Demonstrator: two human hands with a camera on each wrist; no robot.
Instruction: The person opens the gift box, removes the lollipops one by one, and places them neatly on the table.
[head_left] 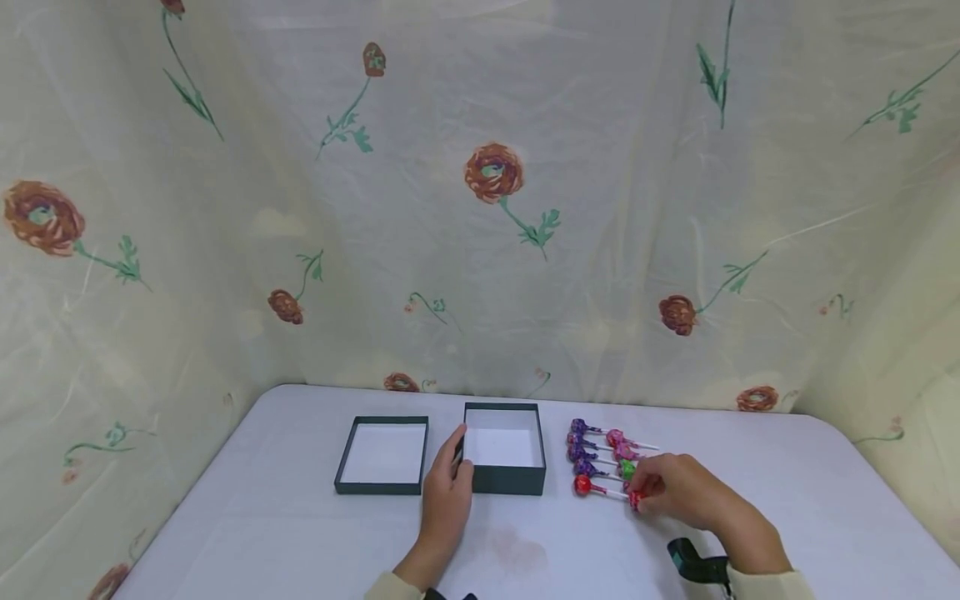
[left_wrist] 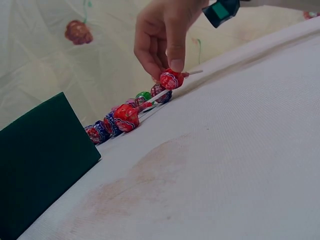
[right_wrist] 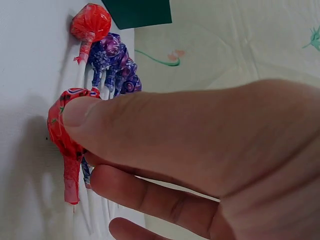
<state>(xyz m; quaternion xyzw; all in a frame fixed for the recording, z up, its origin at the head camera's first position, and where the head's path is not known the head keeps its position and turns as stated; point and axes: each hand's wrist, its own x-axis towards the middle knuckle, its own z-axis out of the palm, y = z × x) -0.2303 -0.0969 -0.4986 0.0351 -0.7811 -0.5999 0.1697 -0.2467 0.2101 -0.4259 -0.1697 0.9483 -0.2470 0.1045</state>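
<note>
My right hand [head_left: 678, 492] pinches a red-wrapped lollipop [right_wrist: 65, 125] by its head, with the thumb on the wrapper. It is at the near end of a cluster of lollipops on the table. A second red lollipop [head_left: 582, 485] lies beside it, its head toward the box. Behind these are several purple lollipops [head_left: 577, 452], a green one [head_left: 626, 470] and pink ones [head_left: 615, 437]. My left hand [head_left: 444, 496] rests against the left side of a dark green box [head_left: 508, 481], its thumb near the front corner. The left wrist view does not show that hand.
Left of my left hand lies a shallow dark green lid [head_left: 378, 489] with a white inside. The box is open at the top and white within. A white cloth covers the table [head_left: 300, 533], and a flowered curtain [head_left: 600, 167] hangs behind it.
</note>
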